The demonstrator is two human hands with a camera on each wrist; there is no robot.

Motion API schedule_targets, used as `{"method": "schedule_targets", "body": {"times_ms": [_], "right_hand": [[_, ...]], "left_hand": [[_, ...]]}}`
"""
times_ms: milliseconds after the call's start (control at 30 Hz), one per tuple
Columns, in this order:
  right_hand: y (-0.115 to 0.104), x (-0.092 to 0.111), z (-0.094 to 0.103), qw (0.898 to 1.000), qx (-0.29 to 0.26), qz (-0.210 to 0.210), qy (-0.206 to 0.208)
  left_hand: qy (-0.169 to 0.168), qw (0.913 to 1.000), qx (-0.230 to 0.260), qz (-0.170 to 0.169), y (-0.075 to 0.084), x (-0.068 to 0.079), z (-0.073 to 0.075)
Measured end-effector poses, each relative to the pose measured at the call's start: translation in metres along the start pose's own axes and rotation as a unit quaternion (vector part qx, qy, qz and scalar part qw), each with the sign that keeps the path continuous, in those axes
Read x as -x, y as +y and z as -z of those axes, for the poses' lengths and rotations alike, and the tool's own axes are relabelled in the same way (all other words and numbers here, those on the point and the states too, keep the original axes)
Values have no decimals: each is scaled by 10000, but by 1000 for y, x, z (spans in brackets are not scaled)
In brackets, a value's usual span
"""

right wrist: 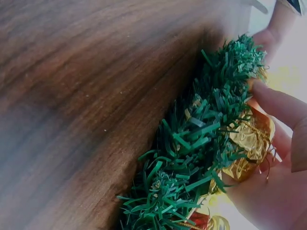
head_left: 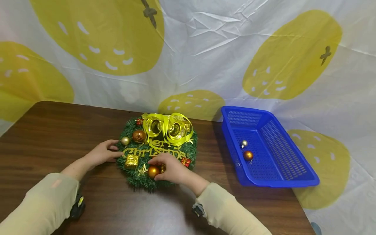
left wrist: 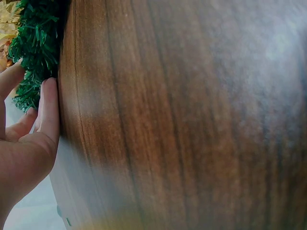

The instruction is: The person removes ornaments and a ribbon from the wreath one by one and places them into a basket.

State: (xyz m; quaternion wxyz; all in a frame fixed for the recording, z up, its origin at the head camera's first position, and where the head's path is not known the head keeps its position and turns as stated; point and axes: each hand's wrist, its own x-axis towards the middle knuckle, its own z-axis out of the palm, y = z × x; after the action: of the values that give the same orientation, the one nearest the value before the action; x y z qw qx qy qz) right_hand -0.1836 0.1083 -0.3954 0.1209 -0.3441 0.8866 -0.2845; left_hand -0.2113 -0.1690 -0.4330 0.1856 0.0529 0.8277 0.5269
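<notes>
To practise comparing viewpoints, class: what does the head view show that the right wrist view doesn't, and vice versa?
Only the head view shows the blue basket, with a gold bauble and an orange bauble inside, and the Merry Christmas lettering.
Only the right wrist view gives a close side-on look at the green wreath.
Both show the right hand, wreath and wooden table.

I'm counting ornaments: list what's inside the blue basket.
Inside the blue basket: a small gold bauble and a larger orange bauble. Its left wall hides a strip of floor; anything there cannot be seen.
</notes>
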Motion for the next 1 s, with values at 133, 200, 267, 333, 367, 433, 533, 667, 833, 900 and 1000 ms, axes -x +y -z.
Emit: {"method": "schedule_targets", "body": {"times_ms": [133,200,267,333,367,433,533,667,833,900,1000], "right_hand": [[-2,2,-1,9979,645,-48,-78],[-3,2,-2,9969,784,-42,-84],[-4,2,-2,9966,822,-57,-77],[-4,2,-2,9972,736,-98,-68],[-3,2,-1,9978,655,-109,-65],[-2,2,-1,9987,504,-88,-53],[0,1,1,9998,214,-20,-20],[-1,1,6,10000,-78,19,54],[-2,1,11,9987,-424,-232,152],[-3,1,13,9966,-703,-380,205],[-3,0,15,9901,-1289,-455,320]], "left_hand": [[-1,10000,34,-46,2,-2,-1],[-1,10000,27,-63,2,-2,-1],[-4,10000,27,-75,1,-3,-1],[-5,10000,25,-93,1,-3,-1],[0,9999,23,-98,0,-3,-1],[5,9999,29,-96,0,-3,-1],[18,10000,23,-78,-1,-3,-1],[35,10000,23,-67,0,-2,-1],[81,9999,4,-66,0,-1,-2],[86,9999,4,-59,0,-1,-2],[79,10000,18,-45,0,-1,-1]]}}
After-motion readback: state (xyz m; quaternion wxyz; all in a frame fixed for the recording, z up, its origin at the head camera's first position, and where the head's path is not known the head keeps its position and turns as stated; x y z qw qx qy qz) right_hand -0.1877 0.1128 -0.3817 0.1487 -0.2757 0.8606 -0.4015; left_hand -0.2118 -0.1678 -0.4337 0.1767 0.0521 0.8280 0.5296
